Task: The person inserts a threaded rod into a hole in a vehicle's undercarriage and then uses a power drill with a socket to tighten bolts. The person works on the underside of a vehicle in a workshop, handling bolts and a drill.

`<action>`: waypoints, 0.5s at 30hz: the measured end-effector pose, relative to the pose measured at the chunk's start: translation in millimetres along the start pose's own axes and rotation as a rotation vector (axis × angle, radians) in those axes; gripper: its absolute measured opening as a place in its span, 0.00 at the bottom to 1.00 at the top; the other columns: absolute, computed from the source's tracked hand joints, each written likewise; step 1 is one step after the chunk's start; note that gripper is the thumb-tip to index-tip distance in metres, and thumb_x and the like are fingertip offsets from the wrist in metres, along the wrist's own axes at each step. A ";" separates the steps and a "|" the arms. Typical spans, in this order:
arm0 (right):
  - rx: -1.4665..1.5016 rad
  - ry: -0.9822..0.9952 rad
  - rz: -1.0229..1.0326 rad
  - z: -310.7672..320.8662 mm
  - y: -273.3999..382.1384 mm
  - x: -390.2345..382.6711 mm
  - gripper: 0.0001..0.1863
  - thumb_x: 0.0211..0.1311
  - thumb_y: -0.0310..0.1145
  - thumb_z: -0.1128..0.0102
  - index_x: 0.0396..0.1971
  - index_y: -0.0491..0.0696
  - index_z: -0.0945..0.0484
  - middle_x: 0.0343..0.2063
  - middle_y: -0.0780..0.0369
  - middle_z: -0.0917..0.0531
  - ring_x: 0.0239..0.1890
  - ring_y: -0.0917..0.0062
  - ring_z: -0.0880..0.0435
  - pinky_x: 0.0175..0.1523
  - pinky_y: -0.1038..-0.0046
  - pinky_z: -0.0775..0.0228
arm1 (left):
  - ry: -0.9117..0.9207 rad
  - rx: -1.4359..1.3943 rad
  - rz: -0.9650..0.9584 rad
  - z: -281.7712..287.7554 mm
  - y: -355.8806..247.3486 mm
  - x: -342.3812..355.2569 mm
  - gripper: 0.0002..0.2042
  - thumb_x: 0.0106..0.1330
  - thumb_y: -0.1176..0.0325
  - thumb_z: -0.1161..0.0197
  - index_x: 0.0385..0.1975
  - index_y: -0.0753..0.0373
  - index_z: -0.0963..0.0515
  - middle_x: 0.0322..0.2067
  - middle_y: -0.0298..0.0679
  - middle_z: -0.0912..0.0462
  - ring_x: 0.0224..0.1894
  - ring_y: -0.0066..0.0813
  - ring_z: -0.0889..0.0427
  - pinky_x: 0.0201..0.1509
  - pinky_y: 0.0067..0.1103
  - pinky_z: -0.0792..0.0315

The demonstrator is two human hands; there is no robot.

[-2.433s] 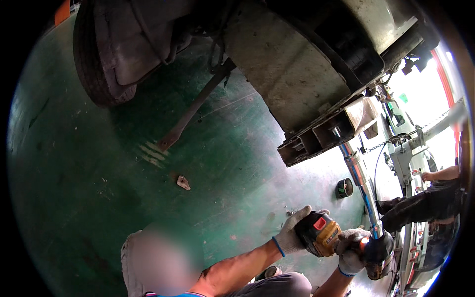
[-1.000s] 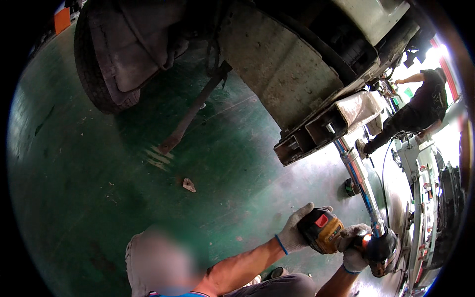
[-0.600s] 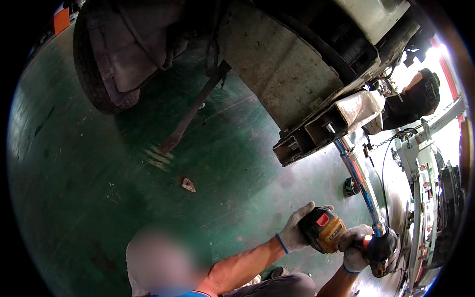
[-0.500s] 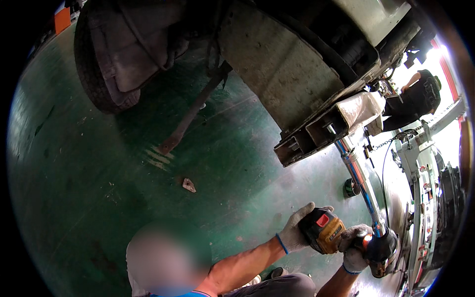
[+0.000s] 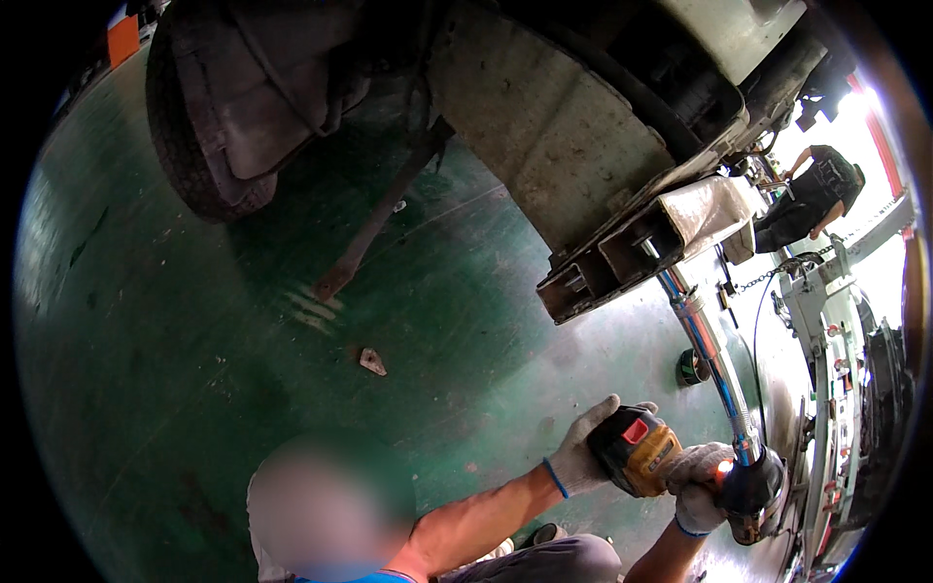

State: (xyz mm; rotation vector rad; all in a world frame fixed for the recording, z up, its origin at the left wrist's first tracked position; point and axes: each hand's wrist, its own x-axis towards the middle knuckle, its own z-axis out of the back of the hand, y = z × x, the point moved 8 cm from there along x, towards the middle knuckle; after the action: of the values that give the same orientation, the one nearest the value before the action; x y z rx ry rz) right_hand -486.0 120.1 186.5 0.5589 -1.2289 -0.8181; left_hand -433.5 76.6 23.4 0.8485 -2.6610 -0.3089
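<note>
A cordless impact wrench (image 5: 754, 491) with a dark head is held low at the right. My left hand (image 5: 581, 459), in a pale knit glove with blue cuff, closes around its black and yellow battery pack (image 5: 637, 452). My right hand (image 5: 695, 486), gloved alike, wraps the tool's handle behind the head. From the wrench a long chrome extension bar (image 5: 711, 364) rises toward the open-ended metal frame rail (image 5: 622, 257) under the vehicle. A bolt (image 5: 649, 246) shows inside the rail's opening; where the bar's upper end meets the rail is hidden.
A worn tire (image 5: 190, 136) and a rusty metal strut (image 5: 374, 219) are at the upper left. A small metal piece (image 5: 372, 361) lies on the green floor. A tape-like roll (image 5: 692, 367) stands behind the bar. Another person (image 5: 814, 194) bends beside a chain and a pale steel frame (image 5: 812, 301).
Both my hands and the wrench stay nearly in place. An orange glow on the wrench by my right hand looks brighter. The person at the far right has shifted an arm downward.
</note>
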 end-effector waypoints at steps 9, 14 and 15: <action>0.049 -0.059 -0.028 6.2 0.8 -4.4 0.16 0.49 0.33 0.26 0.29 0.47 0.28 0.19 0.62 0.26 0.15 0.75 0.27 0.22 0.74 0.32 | 0.064 -0.135 0.019 1.0 12.3 10.9 0.31 0.72 0.43 0.50 0.65 0.60 0.34 0.61 0.42 0.27 0.65 0.39 0.30 0.70 0.45 0.38; -0.006 -0.009 0.006 -3.3 3.2 -1.5 0.17 0.49 0.34 0.26 0.30 0.47 0.28 0.20 0.62 0.25 0.15 0.75 0.27 0.22 0.74 0.32 | 0.063 -0.096 -0.008 -0.5 5.4 0.2 0.30 0.72 0.43 0.50 0.64 0.60 0.33 0.61 0.41 0.26 0.65 0.39 0.29 0.70 0.45 0.37; -0.021 -0.021 0.005 2.1 2.1 -3.4 0.18 0.49 0.34 0.25 0.31 0.47 0.28 0.20 0.62 0.25 0.15 0.75 0.27 0.22 0.74 0.31 | 0.044 -0.098 -0.009 0.4 6.5 1.9 0.30 0.72 0.43 0.50 0.64 0.60 0.33 0.60 0.41 0.26 0.65 0.39 0.29 0.70 0.45 0.37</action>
State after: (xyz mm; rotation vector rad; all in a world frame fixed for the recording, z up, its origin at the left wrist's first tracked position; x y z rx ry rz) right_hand -487.9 124.3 186.6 0.5310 -1.2391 -0.8341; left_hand -438.4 80.7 25.4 0.8268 -2.5788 -0.4146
